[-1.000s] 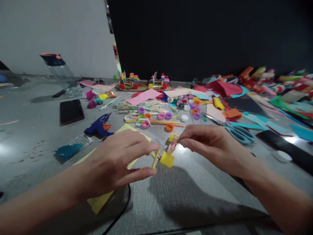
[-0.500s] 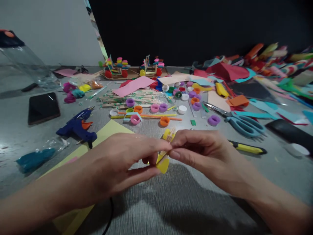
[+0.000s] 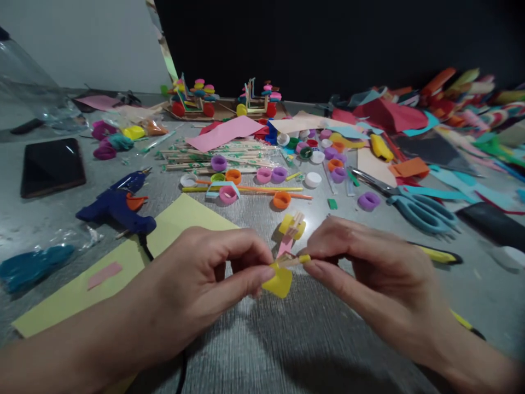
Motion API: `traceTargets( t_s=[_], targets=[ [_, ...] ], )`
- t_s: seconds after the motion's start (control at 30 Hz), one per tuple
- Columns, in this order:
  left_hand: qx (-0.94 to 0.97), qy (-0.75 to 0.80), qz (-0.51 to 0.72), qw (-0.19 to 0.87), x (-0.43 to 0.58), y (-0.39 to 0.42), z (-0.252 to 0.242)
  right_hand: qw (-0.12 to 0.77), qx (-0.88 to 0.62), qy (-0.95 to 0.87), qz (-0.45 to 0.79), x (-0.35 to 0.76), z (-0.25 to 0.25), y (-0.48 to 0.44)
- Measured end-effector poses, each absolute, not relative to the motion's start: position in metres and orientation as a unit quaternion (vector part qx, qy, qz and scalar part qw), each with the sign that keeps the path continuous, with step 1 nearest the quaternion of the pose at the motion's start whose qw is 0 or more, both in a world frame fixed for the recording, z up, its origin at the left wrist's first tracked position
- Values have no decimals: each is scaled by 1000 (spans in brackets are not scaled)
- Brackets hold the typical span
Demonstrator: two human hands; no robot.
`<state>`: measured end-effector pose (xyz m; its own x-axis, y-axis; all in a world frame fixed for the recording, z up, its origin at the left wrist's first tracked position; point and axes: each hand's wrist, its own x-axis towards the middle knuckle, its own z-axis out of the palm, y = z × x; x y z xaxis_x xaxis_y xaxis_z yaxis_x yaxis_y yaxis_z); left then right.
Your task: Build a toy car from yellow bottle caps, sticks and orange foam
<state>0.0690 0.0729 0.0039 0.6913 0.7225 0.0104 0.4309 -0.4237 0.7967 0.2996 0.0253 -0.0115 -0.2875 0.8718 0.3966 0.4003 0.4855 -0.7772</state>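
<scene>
Between my hands is a small craft model made of pale wooden sticks and a pink strip, with rounded yellow pieces at its far end. A larger yellow piece hangs at its near end. My left hand pinches the near end beside that yellow piece, thumb against forefinger. From the right, my right hand pinches a small yellow tip on a short stick lying crosswise at the near end. Fingers hide part of both grips.
A blue glue gun and a yellow sheet lie left, beyond a black cord. Colored bottle-cap rings, wrapped sticks and paper scraps spread ahead. Scissors and a cutter lie right. Two finished-looking small models stand behind.
My hands have moved slightly apart, and more of the model shows between them. My right fingers are now at the yellow tip on its right side. The view has shifted a little.
</scene>
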Motion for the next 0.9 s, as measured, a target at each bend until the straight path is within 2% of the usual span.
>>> traceTargets(
  t_s=[0.17,0.47,0.9],
  targets=[
    [830,347,213,381,74,78,-3,380,-425,-801,185,306,-11,22],
    [879,309,204,300,75,87,-4,363,-448,-803,151,311,-12,21],
    [819,353,222,394,77,87,-15,319,-469,-809,157,308,-14,21]
  ],
)
